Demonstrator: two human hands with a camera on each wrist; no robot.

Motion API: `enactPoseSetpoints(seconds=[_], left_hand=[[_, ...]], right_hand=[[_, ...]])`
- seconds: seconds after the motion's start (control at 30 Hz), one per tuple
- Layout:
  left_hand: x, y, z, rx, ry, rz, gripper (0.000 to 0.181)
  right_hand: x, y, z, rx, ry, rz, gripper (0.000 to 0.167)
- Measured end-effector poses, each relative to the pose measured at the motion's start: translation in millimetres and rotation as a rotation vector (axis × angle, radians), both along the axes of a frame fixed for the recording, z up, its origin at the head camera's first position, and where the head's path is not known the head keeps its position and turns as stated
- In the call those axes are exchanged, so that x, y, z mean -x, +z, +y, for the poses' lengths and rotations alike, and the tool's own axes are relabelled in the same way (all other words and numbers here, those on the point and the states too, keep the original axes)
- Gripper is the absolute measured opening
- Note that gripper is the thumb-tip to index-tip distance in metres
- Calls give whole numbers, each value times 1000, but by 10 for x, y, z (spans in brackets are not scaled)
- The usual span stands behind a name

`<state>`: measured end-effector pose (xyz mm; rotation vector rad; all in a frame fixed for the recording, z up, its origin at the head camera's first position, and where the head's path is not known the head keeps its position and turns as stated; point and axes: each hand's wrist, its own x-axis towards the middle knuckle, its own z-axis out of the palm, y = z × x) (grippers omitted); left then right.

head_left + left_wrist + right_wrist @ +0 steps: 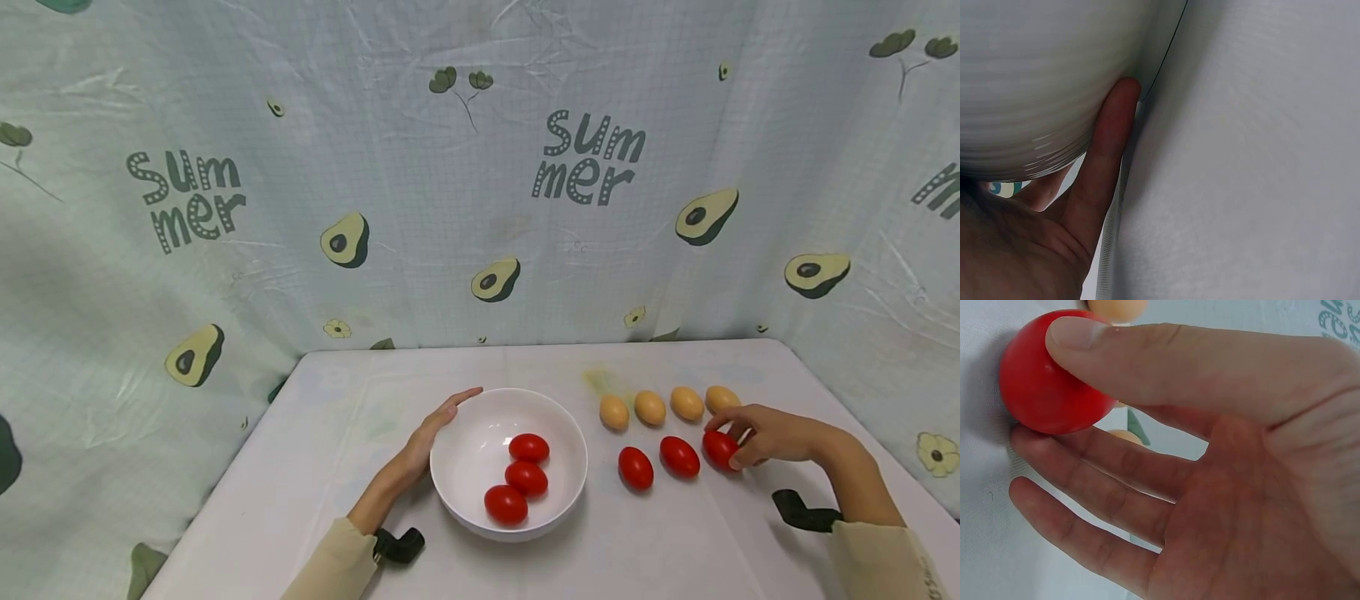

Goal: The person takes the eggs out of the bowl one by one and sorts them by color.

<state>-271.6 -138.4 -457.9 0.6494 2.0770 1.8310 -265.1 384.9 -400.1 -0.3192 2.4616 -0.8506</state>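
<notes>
A white bowl stands on the table with three glossy, egg-shaped red tomatoes in it. My left hand rests along the bowl's left side, and in the left wrist view a straight digit lies against the outer wall. At the right, my right hand pinches a red tomato between thumb and fingers; this tomato appears to touch the table. Two more red tomatoes lie left of that hand. Several yellow-orange egg-shaped pieces form a row behind them.
The white-covered table ends at a hanging curtain printed with avocados and lettering. Black wrist mounts sit at both sleeves. A faint yellow-green patch shows behind the yellow pieces.
</notes>
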Motion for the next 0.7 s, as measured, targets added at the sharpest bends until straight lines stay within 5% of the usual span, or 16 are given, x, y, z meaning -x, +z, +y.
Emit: enactPoseSetpoints(seconds=[0.7], left_hand=[[-13, 8, 1, 10, 4, 8, 57]], right_hand=[[-3, 0, 20, 14, 4, -8, 59]])
